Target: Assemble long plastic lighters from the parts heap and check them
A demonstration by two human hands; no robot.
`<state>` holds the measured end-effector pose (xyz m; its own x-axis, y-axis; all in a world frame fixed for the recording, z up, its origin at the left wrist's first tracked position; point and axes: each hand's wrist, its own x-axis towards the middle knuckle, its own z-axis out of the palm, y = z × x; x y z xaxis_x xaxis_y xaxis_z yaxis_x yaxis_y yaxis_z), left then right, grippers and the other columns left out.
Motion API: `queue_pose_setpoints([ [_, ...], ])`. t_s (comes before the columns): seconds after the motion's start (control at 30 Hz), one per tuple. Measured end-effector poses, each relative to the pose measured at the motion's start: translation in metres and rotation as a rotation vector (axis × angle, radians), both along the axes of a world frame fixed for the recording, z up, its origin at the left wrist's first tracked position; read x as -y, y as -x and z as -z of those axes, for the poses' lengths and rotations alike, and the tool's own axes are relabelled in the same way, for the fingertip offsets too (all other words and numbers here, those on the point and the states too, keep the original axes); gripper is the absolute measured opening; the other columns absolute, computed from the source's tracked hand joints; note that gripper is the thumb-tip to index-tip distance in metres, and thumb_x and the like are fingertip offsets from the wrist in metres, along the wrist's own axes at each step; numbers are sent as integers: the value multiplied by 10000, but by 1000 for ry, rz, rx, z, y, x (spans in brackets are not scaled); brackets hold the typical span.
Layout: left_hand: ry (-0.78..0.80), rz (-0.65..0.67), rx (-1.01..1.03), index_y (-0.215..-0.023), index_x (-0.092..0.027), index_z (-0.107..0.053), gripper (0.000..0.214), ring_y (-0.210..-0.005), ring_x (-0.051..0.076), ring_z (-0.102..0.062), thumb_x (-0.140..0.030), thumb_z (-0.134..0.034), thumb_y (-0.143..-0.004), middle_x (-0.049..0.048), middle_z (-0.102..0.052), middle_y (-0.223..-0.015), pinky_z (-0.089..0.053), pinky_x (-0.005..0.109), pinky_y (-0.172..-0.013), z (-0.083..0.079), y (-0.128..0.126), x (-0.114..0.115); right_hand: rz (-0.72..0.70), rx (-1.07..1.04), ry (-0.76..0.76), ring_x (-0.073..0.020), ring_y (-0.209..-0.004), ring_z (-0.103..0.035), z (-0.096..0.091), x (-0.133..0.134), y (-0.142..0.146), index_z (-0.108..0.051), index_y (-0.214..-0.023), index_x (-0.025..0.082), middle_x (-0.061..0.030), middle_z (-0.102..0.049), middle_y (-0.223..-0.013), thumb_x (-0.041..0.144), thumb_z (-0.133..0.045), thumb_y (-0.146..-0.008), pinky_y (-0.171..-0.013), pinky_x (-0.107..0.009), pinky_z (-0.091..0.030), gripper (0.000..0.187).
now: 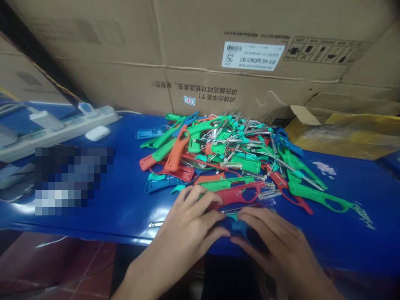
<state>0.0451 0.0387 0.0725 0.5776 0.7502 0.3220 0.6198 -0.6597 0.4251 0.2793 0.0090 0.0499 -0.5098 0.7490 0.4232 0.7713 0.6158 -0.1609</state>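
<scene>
A heap of coloured plastic handle parts (228, 158) in green, red, orange and blue, mixed with metal rods, lies on a blue table (125, 204). At the near edge both my hands meet over a small blue plastic part (236, 226). My left hand (190, 225) has its fingers curled over the left end of it and touches a red handle part (240, 193). My right hand (275, 241) pinches the blue part from the right. Most of the blue part is hidden under my fingers.
Large cardboard boxes (200, 54) form a wall behind the table. A white power strip (59, 129) and a white earbud case (98, 133) lie at the left. An open cardboard box with a yellow bag (350, 133) stands at the right. White specks (325, 168) dot the table.
</scene>
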Motion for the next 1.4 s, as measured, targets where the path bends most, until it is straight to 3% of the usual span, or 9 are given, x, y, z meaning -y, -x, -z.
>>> queue_pose_setpoints([
  [0.2, -131, 21, -29, -1064, -223, -740, 231, -1083, 254, -543, -413, -639, -979, 47, -695, -1142, -427, 454, -957, 6, 0, -3, 21, -47, -119, -230, -962, -744, -19, 5, -8, -704, -1140, 217, -67, -782, -1068, 573, -624, -942, -891, -373, -571, 416],
  [0.33, -177, -36, -41, -1084, -190, -705, 260, -1113, 269, -542, -417, -645, -971, 58, -693, -1171, -417, 469, -987, 9, 4, 4, 58, -211, -128, -212, -775, -729, -38, 3, -16, -710, -1095, 243, -58, -761, -882, 688, -386, -983, -717, -326, -562, 562],
  [0.5, -177, -91, -9, -1198, -189, -643, 294, -1164, 273, -543, -372, -662, -968, 74, -684, -1238, -414, 465, -1007, 7, 15, 15, 87, -207, -30, -189, -741, -746, -45, 5, -3, -555, -1248, 204, -91, -760, -1011, 562, -318, -1063, -626, -276, -561, 467],
  [0.57, -190, -120, 25, -1210, -200, -638, 292, -1174, 271, -550, -369, -659, -973, 76, -687, -1244, -418, 465, -1011, 8, 19, 17, 97, -187, 43, -202, -814, -760, -44, 11, 1, -467, -1319, 189, -121, -743, -1090, 492, -354, -1069, -652, -281, -580, 409],
  [0.67, -226, -161, 98, -1191, -198, -647, 263, -1167, 262, -565, -341, -669, -972, 78, -697, -1232, -436, 458, -1012, 12, 23, 17, 108, -138, 74, -249, -1058, -726, -45, 15, 0, -434, -1353, 189, -168, -673, -1237, 467, -410, -1057, -813, -344, -601, 406],
  [0.8, -228, -174, 144, -1165, -210, -654, 207, -1181, 258, -563, -317, -649, -987, 68, -705, -1218, -441, 464, -1032, 15, 23, 17, -22, -86, 89, -250, -1236, -621, -48, 1, -5, -471, -1407, 233, -133, -606, -1318, 436, -519, -1031, -987, -383, -550, 430],
  [0.93, -194, -170, 131, -1186, -215, -652, 237, -1204, 270, -550, -346, -642, -989, 72, -694, -1229, -451, 474, -1035, 16, 23, 18, -81, -32, 51, -248, -1144, -655, -40, -17, -1, -547, -1388, 217, -115, -658, -1259, 398, -582, -1006, -972, -410, -554, 424],
  [1.17, -186, -206, 108, -1154, -226, -708, 207, -1183, 270, -537, -332, -626, -997, 64, -695, -1205, -475, 466, -999, 17, 20, 16, -211, -131, -84, -231, -1075, -687, -7, -25, 7, -600, -1239, 184, -90, -748, -1164, 389, -666, -954, -951, -398, -531, 358],
  [1.4, -126, -179, 154, -1142, -276, -760, 212, -1215, 266, -518, -336, -620, -995, 37, -676, -1269, -471, 461, -1020, 13, 21, 15, -235, -107, -73, -228, -1050, -683, -6, -26, 8, -596, -1231, 192, -81, -747, -1160, 397, -666, -951, -928, -396, -516, 353],
])
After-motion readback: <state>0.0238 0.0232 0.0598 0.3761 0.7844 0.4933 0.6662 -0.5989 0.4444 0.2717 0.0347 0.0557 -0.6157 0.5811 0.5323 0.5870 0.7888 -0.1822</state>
